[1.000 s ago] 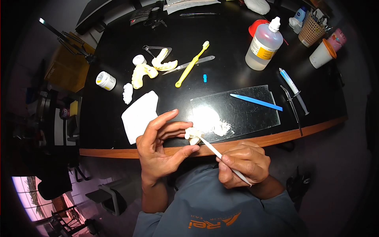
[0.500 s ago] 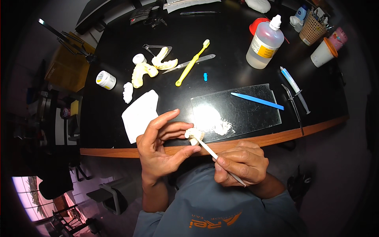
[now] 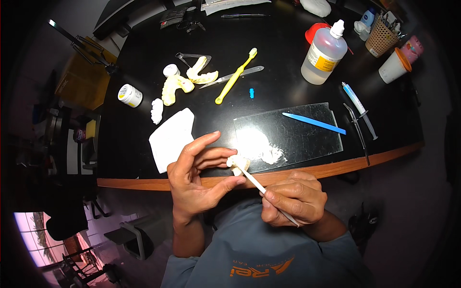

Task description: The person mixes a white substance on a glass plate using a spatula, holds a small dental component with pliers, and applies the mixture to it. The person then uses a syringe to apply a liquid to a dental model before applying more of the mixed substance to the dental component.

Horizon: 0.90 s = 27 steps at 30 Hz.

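Observation:
My left hand (image 3: pixel 194 180) is closed, fingertips and thumb holding a small cream-white dental model piece (image 3: pixel 236 163) over the table's front edge. My right hand (image 3: pixel 298 199) grips a slim white plastic spatula (image 3: pixel 254 182) like a pen. Its tip touches the piece; exactly what it touches there is too small to tell. Just beyond the hands lies a clear glass slab (image 3: pixel 307 144) with a smeared white paste (image 3: pixel 272 153) on it. A blue plastic spatula (image 3: pixel 314 123) rests across the slab's far right part. Left of the slab is a folded white paper (image 3: pixel 170 137).
Yellowish dental casts (image 3: pixel 175 89), a scalpel (image 3: pixel 252 70), a yellow toothbrush (image 3: pixel 235 77) and a white jar (image 3: pixel 129 95) occupy the far left. Right of the slab lie tweezers (image 3: pixel 356 129) and a syringe (image 3: pixel 357 105). A large liquid bottle (image 3: pixel 324 55) stands behind, near a pen basket (image 3: pixel 382 41).
Both hands keep their grips, the spatula tip still at the dental piece. The whole view has shifted very slightly; nothing on the table has visibly moved.

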### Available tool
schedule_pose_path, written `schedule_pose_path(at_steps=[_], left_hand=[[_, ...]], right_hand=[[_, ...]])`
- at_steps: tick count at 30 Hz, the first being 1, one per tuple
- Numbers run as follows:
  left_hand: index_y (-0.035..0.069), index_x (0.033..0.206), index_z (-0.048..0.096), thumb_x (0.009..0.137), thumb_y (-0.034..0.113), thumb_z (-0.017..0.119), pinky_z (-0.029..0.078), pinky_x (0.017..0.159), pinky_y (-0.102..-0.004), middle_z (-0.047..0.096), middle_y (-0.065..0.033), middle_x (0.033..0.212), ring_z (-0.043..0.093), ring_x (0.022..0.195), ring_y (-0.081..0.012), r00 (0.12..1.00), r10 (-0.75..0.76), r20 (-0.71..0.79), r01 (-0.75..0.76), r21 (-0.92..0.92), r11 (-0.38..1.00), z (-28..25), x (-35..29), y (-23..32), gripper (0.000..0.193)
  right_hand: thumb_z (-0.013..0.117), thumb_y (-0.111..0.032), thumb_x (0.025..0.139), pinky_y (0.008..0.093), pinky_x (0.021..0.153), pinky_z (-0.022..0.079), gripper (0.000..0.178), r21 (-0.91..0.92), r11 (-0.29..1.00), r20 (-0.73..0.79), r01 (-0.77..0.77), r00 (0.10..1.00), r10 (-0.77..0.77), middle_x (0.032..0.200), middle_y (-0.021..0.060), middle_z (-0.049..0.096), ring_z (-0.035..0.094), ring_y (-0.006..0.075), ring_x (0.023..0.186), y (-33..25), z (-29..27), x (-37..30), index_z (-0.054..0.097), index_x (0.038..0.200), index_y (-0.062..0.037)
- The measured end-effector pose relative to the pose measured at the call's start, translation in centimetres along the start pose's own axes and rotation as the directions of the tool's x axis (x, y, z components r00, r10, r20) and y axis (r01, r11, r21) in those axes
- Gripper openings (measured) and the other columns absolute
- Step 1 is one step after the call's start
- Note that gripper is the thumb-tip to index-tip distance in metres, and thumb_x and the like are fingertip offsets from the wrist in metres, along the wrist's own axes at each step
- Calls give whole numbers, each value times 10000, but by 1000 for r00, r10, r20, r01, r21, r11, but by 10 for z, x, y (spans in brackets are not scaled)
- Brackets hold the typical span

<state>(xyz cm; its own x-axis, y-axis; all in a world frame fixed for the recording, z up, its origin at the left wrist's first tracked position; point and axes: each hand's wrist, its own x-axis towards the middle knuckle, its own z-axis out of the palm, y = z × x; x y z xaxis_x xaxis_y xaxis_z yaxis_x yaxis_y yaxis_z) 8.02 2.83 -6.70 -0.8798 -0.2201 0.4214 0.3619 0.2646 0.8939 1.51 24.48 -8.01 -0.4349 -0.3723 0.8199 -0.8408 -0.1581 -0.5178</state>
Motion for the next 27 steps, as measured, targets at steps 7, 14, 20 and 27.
schedule_pose_path(at_steps=[7, 14, 20, 27], left_hand=[[-76, 1407, 549, 700, -5, 970, 645, 921, -331, 781, -222, 1078, 786, 1021, -252, 1000, 0, -1, 0, -10, 1000, 0, 0, 0, 826], [-75, 1410, 548, 695, -4, 972, 645, 921, -333, 781, -220, 1075, 787, 1017, -253, 1000, -2, -5, 2, -5, 1000, 1, 0, 1, 834], [-90, 1444, 488, 702, 43, 983, 631, 943, -340, 763, -244, 1103, 774, 1053, -275, 998, -21, 55, 19, 47, 999, -4, -1, 0, 901], [-69, 1398, 567, 682, 49, 999, 642, 856, -272, 793, -176, 1017, 785, 939, -178, 1000, -7, -13, 7, 16, 1000, 1, 0, 0, 844]], right_hand=[[788, 67, 736, 290, 611, 600, 375, -14, 1000, 17, 3, 1000, -3, 872, 53, 732, 789, 208, 749, 0, -2, -2, 746, 1098, -21], [788, 64, 740, 278, 577, 575, 382, -12, 1000, 6, 20, 1000, -20, 865, 39, 724, 770, 180, 709, 1, -1, -2, 744, 1108, -30], [797, 57, 737, 280, 575, 578, 384, -14, 999, -4, 34, 999, -34, 873, 39, 723, 765, 181, 702, 2, -1, -2, 745, 1107, -31], [807, 46, 738, 284, 578, 584, 378, -34, 999, 4, 32, 999, -32, 876, 46, 716, 772, 190, 718, 2, -1, -3, 751, 1104, -32]])
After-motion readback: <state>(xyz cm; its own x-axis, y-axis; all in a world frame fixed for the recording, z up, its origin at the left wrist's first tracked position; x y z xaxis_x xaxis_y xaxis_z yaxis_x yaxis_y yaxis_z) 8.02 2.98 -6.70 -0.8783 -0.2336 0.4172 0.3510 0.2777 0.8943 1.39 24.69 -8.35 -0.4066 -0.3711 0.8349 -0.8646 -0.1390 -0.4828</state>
